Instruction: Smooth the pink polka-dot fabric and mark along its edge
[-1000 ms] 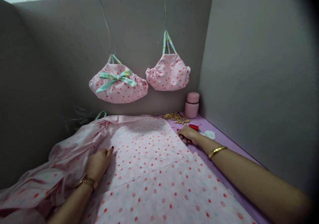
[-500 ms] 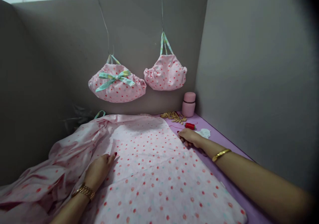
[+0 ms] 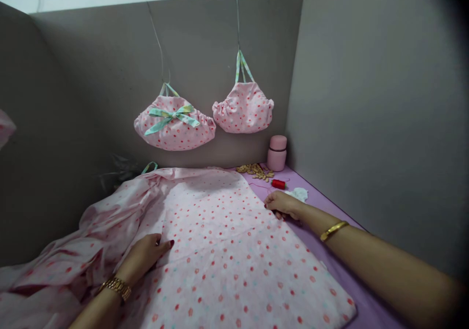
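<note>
A large pale pink cloth with red dots lies spread in front of me, its left part bunched in loose folds. My left hand is closed on the left fold of this cloth, with thumb and curled fingers at the surface; part of the grip is hidden. At the cloth's right edge, my right hand pinches the fabric, its lower fingers partly out of sight. Just beyond the right hand is a red thread spool with a loose thread. A crumpled white scrap lies beside that hand.
Two gathered dotted pieces, one with a green bow and one plain, hang from wires on the grey partition. A pink flask and a pile of peanut-like pieces stand at the back right of the purple surface.
My left hand has slid slightly toward me and left along the cloth. The right hand has shifted little at the edge. A pink piece now shows at the far left as the view moved.
</note>
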A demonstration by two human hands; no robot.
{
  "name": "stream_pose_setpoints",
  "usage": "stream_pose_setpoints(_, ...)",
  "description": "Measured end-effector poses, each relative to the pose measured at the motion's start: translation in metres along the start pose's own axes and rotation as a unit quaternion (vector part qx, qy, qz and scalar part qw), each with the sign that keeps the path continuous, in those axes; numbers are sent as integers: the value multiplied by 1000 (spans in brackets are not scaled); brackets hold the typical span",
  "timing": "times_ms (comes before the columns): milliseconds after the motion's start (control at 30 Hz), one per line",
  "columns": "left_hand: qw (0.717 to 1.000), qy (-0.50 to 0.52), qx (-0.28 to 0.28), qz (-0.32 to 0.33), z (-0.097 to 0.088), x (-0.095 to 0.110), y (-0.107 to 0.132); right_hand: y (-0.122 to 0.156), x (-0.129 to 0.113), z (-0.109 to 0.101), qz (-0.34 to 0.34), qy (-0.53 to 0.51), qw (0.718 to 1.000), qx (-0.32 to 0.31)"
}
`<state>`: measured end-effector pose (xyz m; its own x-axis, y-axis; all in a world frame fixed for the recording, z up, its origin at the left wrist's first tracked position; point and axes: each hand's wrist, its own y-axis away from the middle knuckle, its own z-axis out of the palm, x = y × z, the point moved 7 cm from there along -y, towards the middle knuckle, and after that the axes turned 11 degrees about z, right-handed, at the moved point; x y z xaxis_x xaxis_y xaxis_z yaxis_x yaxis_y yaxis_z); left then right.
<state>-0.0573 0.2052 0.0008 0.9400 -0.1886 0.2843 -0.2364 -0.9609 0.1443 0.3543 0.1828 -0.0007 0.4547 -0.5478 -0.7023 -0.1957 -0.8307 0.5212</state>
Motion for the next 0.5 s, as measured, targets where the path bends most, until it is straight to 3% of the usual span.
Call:
stream_pose_setpoints(300, 996, -50, 72, -17, -14, 12, -16, -15, -6, -1, 18, -21, 999, 40)
stream_pose_setpoints(500, 991, -69, 97, -56, -22, 20, -32, -42, -26, 1, 8, 1, 996, 94)
